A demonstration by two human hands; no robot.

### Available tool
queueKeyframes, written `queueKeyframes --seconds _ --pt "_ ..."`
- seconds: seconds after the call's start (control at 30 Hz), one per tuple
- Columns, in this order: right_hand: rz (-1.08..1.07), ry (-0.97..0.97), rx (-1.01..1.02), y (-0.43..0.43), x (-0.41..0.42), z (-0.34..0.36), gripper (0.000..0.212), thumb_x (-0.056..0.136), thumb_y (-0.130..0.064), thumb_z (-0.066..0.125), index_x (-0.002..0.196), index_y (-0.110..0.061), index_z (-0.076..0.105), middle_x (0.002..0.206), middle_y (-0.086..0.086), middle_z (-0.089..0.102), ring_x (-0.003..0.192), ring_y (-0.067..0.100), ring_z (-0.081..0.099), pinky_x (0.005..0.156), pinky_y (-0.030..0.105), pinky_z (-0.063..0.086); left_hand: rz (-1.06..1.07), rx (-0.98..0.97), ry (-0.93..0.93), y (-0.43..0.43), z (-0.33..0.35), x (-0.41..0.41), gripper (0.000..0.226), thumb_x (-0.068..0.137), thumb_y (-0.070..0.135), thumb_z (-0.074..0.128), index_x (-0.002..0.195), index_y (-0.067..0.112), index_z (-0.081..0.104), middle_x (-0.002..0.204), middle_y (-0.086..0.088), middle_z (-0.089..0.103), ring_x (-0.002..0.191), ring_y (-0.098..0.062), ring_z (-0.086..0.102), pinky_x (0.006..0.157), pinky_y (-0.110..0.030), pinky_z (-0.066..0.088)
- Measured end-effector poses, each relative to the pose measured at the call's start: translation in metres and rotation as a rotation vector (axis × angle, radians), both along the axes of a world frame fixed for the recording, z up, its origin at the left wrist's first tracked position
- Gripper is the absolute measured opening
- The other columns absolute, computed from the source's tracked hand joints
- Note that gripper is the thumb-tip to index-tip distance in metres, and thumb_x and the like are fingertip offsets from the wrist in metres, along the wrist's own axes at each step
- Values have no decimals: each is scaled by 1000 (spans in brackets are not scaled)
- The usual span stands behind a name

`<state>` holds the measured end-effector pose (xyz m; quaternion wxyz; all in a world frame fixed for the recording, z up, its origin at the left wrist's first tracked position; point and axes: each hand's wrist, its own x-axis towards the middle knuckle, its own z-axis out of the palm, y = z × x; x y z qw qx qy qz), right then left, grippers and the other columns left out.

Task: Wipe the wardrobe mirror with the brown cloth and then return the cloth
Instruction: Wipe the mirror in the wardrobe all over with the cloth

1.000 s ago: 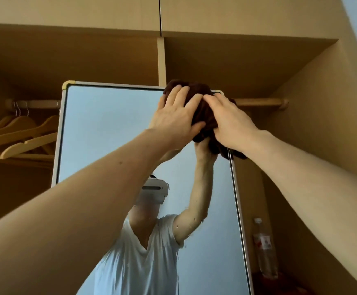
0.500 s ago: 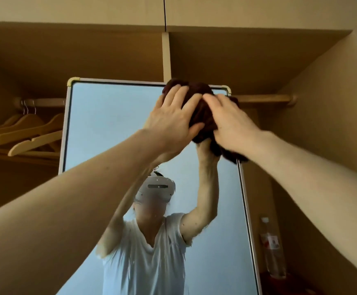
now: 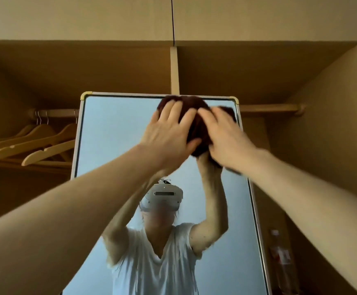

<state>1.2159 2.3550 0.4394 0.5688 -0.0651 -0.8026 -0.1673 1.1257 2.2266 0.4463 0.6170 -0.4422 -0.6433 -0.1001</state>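
A tall, rectangular wardrobe mirror (image 3: 118,133) with a pale metal frame and brass-coloured corner caps stands in front of an open tan wooden wardrobe (image 3: 258,67). Both bare arms reach up to the mirror's upper right corner, where a crumpled dark brown cloth (image 3: 196,116) is pressed against the glass, its top just touching the mirror's upper frame edge. The left hand (image 3: 169,135) lies flat on the cloth's left side with fingers spread and thumb tucked under the bundle. The right hand (image 3: 226,135) covers the cloth's right side, fingers laid over it; it is blurred, so how tightly it grips cannot be told. Part of the cloth pokes out beside the mirror's right frame edge.

The mirror reflects a person in a white V-neck T-shirt, wearing a white headset, arms raised. Left of the mirror, light wooden clothes hangers (image 3: 35,141) hang from a wooden rail (image 3: 54,113). Right of the mirror, low down, stands a blurred clear bottle (image 3: 279,254) with a red label.
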Motion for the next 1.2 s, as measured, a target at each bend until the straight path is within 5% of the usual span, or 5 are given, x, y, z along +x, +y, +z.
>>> queueKeyframes --seconds 0.33,0.47,0.67,0.93,1.2 --pt "-17 88 52 -2 -6 -47 78 76 -24 68 140 -18 25 142 12 33 131 31 33 101 40 40 -102 -42 34 -9 -31 -4 64 83 49 52 138 20 37 145 -9 32 138 -29 23 110 -45 25" --pt "-92 105 9 7 3 -7 75 74 -29 65 138 -20 26 133 11 41 123 32 40 94 42 40 -125 -34 -1 7 5 5 62 82 48 54 136 20 37 142 -7 35 136 -27 24 108 -44 25" --pt "34 38 -147 16 11 33 69 68 -25 68 128 -22 33 127 7 45 121 29 41 92 42 42 -124 -47 -81 27 36 11 65 86 48 49 142 24 28 150 -8 24 142 -26 11 115 -46 14" --pt "128 10 -52 28 17 -4 67 64 -28 65 124 -26 36 122 -1 41 117 22 41 90 36 43 -119 -58 36 19 -2 -3 67 85 54 42 143 24 28 149 -9 26 141 -28 15 114 -44 19" --pt "152 46 -148 17 5 13 71 72 -21 66 135 -18 32 136 9 32 129 30 29 103 41 34 -111 -24 -42 18 18 5 64 86 47 49 143 24 29 151 -10 23 143 -27 12 114 -45 17"
